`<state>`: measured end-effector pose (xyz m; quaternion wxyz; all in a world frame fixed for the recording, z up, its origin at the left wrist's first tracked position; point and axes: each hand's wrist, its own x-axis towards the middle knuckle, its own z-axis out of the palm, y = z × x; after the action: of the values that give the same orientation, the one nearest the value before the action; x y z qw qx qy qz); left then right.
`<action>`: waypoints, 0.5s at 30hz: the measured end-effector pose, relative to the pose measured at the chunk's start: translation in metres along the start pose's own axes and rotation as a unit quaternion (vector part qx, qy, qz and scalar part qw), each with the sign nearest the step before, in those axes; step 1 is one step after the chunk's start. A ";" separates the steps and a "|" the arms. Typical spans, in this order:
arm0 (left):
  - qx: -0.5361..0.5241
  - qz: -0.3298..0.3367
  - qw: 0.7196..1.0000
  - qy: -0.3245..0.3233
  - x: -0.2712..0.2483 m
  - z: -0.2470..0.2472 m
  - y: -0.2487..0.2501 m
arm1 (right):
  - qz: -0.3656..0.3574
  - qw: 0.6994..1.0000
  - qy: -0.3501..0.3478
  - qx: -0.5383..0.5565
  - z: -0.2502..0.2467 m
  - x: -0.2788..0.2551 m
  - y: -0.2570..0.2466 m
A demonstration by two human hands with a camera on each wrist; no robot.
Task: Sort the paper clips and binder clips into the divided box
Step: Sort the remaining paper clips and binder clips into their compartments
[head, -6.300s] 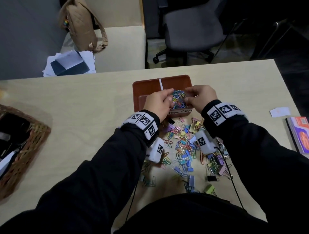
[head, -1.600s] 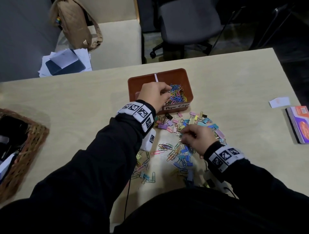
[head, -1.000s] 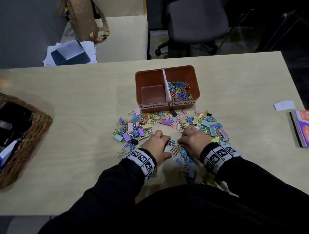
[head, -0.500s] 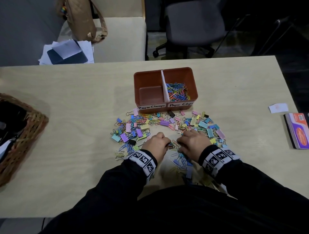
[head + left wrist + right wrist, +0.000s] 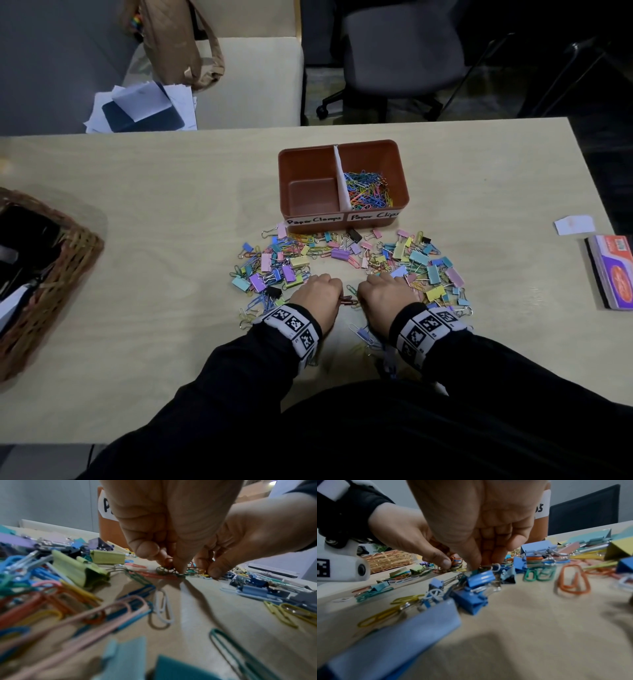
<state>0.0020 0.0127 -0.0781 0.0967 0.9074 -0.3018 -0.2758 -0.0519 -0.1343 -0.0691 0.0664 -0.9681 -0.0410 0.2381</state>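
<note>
Left hand [image 5: 317, 297] and right hand [image 5: 385, 295] — both pinching paper clips [image 5: 169, 570] on table [image 5: 154, 240].

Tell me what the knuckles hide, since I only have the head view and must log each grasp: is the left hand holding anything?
Observer: Yes. In the left wrist view the left hand pinches a bunch of paper clips down at the table.
Operator: And the right hand?
Observer: The right wrist view shows the right hand with fingers curled and its thumb tip down just behind a blue binder clip. I cannot tell whether it grips anything.
</note>
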 end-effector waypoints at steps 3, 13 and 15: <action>-0.033 -0.005 0.999 0.006 -0.003 -0.004 -0.007 | 0.005 1.000 -0.012 0.005 0.000 0.001 -0.002; -0.163 -0.062 0.980 0.099 -0.013 -0.029 -0.035 | -0.020 0.987 0.034 0.153 0.003 0.007 -0.008; -0.161 -0.074 0.977 0.119 -0.015 -0.032 -0.040 | -0.039 0.990 -0.004 0.138 0.004 0.009 -0.015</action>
<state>0.0300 0.0543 -0.0588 0.2558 0.9264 -0.1716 -0.2168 -0.0468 -0.1179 -0.0748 0.2081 -0.9463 -0.0455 0.2431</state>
